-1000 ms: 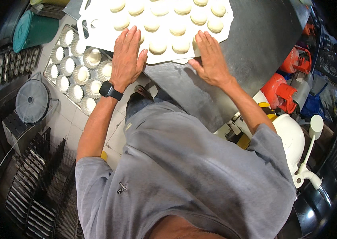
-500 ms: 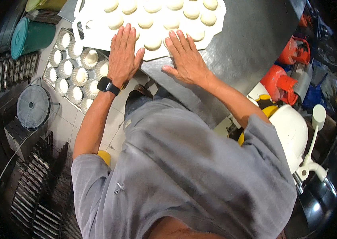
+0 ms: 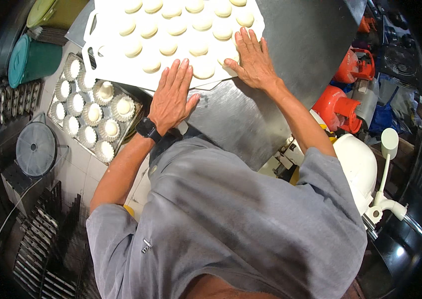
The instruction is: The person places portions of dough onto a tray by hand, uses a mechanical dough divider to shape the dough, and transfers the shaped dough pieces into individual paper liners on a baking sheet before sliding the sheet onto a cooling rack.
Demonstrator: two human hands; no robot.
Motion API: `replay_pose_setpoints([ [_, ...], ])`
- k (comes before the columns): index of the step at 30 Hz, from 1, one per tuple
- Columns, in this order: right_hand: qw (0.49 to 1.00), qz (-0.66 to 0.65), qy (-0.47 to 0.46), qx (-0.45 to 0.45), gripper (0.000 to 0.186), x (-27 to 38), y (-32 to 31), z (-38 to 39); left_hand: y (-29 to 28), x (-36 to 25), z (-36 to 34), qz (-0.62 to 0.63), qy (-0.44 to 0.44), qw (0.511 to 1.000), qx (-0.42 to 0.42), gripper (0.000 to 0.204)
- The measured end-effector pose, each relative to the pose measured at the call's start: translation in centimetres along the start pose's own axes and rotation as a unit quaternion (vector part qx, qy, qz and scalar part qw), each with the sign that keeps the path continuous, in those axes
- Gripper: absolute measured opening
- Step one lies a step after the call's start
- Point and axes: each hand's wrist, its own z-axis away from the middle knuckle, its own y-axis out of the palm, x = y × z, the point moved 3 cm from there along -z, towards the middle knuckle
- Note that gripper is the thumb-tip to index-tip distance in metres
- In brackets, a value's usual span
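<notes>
A white plastic board (image 3: 112, 69) with a handle at its left end lies on the metal table, bearing rows of round, pale dough balls (image 3: 203, 67). My left hand (image 3: 171, 99), with a black watch (image 3: 147, 128) on the wrist, hovers at the board's near edge. Its fingers are stretched out and point at the front row of dough. My right hand (image 3: 257, 62) is spread over the board's right edge. Its thumb lies by a front dough ball (image 3: 227, 56) that it partly hides. Neither hand grips anything; whether the fingertips touch the dough is unclear.
Left of the table, a metal tray (image 3: 138, 110) holds fluted tins (image 3: 75, 103), some with pale dough inside. A floor fan (image 3: 35, 147) and a teal lidded bin (image 3: 41, 60) stand farther left. Red gas cylinders (image 3: 338, 107) and a white machine (image 3: 355, 162) are at right.
My left hand has drawn back toward me from the dough and slightly right. My right hand has moved right and farther away, to the board's right edge. The view has shifted a little.
</notes>
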Motion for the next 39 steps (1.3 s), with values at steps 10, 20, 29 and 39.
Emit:
replay_pose_setpoints([
  [10, 0.999, -0.028, 0.011, -0.027, 0.092, -3.4, 0.4, -5.0, 0.1, -0.2, 0.4, 0.0, -0.007, 1.0, 0.012, 0.074],
  [20, 0.964, -0.239, -0.028, -0.117, 0.019, 1.5, -4.9, -1.1, -4.7, 5.1, -0.6, 0.01, -0.131, 0.956, -0.264, 0.05],
  [29, 0.982, -0.141, -0.118, -0.036, 0.079, 4.1, -0.8, 3.0, -3.2, 2.4, -0.4, 0.039, -0.024, 0.983, -0.178, 0.057],
  [39, 0.977, -0.2, -0.041, -0.058, 0.04, 3.4, -4.3, -0.7, -4.1, 5.0, 0.2, 0.006, -0.112, 0.965, -0.235, 0.047],
])
